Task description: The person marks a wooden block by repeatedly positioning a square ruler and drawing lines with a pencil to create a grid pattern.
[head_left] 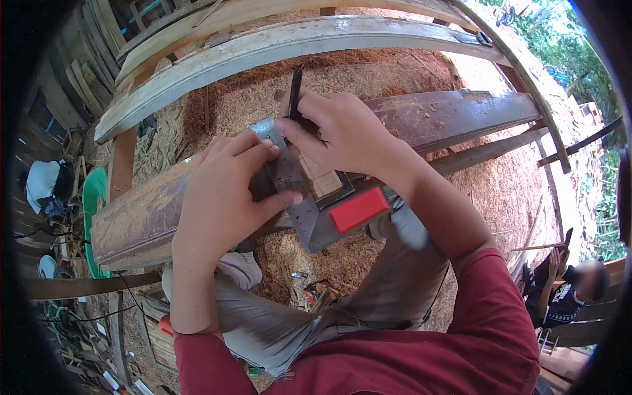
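My left hand (230, 174) pinches the edge of a flat grey metal plate (304, 227) with small holes, thumb and fingertips pressed along it. The plate lies across a light wooden piece (324, 184) with pencil-like lines and a dark edge. A red block-shaped part (359, 210) sits at the near end beside the plate. My right hand (332, 131) grips a slim black pen (295, 92), which points upward past the fingers; its lower end is hidden by the hand. Both hands are over the brown plank (151, 214).
A long pale beam (263, 52) crosses behind. Sawdust and shavings (487, 191) cover the ground. At the left stands a green plastic chair (95, 210). A person (566, 289) is at the far right. A hand saw (473, 39) lies on the beam's right end.
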A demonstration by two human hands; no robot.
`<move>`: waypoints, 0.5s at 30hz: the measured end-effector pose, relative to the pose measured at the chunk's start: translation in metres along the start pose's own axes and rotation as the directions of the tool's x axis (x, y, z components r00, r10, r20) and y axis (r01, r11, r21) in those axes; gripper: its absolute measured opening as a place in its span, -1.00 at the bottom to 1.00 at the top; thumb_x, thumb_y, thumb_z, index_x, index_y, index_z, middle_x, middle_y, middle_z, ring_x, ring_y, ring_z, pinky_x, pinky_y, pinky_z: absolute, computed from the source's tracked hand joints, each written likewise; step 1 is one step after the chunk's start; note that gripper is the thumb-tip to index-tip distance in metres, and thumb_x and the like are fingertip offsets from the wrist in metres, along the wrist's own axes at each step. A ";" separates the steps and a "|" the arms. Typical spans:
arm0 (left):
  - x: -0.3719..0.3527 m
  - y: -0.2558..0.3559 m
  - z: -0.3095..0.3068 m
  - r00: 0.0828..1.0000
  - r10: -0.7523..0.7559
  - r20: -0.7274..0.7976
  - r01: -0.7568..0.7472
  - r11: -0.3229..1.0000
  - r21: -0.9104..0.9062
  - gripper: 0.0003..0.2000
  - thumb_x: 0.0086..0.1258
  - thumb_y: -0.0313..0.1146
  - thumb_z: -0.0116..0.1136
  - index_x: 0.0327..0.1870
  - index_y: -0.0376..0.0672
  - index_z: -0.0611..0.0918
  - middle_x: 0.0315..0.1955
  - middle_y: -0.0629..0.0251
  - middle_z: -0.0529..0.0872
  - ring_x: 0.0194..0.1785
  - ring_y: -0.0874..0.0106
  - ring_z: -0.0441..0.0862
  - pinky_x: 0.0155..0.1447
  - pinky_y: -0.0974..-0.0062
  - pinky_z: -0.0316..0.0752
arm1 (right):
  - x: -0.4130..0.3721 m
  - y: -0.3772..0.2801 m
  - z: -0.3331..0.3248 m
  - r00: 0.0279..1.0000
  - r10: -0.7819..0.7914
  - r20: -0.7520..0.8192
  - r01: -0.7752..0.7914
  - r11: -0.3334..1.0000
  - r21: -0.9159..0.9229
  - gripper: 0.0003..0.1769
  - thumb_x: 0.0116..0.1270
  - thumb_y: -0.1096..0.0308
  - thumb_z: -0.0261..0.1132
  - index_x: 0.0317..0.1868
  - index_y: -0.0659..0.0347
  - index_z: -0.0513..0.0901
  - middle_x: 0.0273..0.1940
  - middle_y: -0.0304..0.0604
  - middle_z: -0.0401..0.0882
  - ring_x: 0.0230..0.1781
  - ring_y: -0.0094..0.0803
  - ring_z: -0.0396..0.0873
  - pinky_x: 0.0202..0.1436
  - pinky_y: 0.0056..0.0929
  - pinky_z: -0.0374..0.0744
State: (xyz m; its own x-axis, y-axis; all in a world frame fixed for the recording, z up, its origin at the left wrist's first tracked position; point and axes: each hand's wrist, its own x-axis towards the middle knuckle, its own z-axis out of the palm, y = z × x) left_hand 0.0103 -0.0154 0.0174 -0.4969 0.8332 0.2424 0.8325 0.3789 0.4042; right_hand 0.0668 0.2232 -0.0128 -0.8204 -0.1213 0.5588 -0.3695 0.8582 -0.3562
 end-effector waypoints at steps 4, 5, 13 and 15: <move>0.000 0.001 0.000 1.000 -0.011 0.001 0.011 1.000 0.000 -0.35 0.14 -0.18 0.77 0.23 -0.32 0.79 0.10 0.09 0.76 0.21 -0.06 0.72 0.42 0.05 0.59 | -0.001 -0.001 -0.001 1.000 0.004 -0.005 -0.004 1.000 0.012 -0.69 0.64 0.09 0.46 -0.06 0.20 0.75 -0.38 0.04 0.70 -0.43 0.19 0.73 -0.32 0.11 0.64; 0.000 0.001 0.000 1.000 -0.017 0.002 0.017 1.000 -0.005 -0.35 0.13 -0.19 0.77 0.23 -0.32 0.79 0.10 0.09 0.76 0.22 -0.05 0.72 0.41 0.07 0.60 | -0.001 0.000 0.000 1.000 -0.006 -0.011 0.006 1.000 0.012 -0.69 0.64 0.09 0.45 -0.06 0.20 0.75 -0.38 0.04 0.71 -0.42 0.19 0.73 -0.32 0.11 0.64; 0.000 0.002 0.001 1.000 -0.004 -0.006 0.004 1.000 -0.007 -0.36 0.14 -0.22 0.76 0.23 -0.35 0.79 0.13 0.08 0.76 0.28 -0.03 0.74 0.38 0.09 0.64 | 0.000 0.000 0.003 1.000 -0.018 -0.010 0.018 1.000 0.006 -0.65 0.66 0.07 0.42 -0.07 0.24 0.70 -0.41 0.12 0.69 -0.40 0.23 0.73 -0.32 0.14 0.64; 0.000 0.002 0.002 1.000 -0.002 -0.006 0.002 1.000 -0.012 -0.36 0.15 -0.22 0.76 0.23 -0.35 0.79 0.14 0.08 0.76 0.29 -0.03 0.74 0.38 0.09 0.64 | 0.000 0.000 0.003 1.000 -0.007 0.012 0.007 1.000 0.006 -0.60 0.67 0.03 0.39 0.03 0.26 0.68 -0.42 0.15 0.70 -0.38 0.26 0.74 -0.29 0.18 0.65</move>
State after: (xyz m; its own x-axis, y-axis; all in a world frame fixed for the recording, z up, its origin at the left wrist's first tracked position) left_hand 0.0126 -0.0144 0.0166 -0.5001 0.8301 0.2466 0.8286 0.3758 0.4150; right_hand 0.0650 0.2219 -0.0149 -0.8229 -0.1331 0.5524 -0.3777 0.8545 -0.3567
